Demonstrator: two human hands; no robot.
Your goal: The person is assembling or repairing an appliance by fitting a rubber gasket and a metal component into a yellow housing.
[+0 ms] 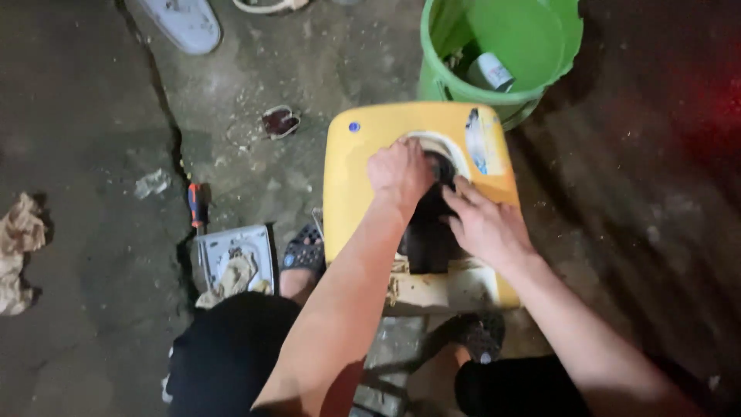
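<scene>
— While the yellow casing [363,166] is lying flat on the concrete floor [85,116], between the person's sandalled feet, how far along is the work looking?

— Somewhere in the middle, I'd judge. A grey cover plate [231,259] with a rag in it is already sitting off to the left of the casing, and an orange-handled screwdriver [196,207] is lying just beyond that. The dark part [428,232] in the casing's round opening is still sitting in place, so getting it free or seated is what's remaining.

— And the hands?

— The left hand [399,171] is curling into a near fist at the rim of the opening, fingers folding down onto something there; what exactly it is pinching I cannot tell. The right hand [485,224] is lying mostly open, fingers spread and pressing flat on the dark part, touching rather than gripping.

— Anything else near the casing?

— A green bucket [540,46] is standing just past its far edge, with a small container inside.
</scene>
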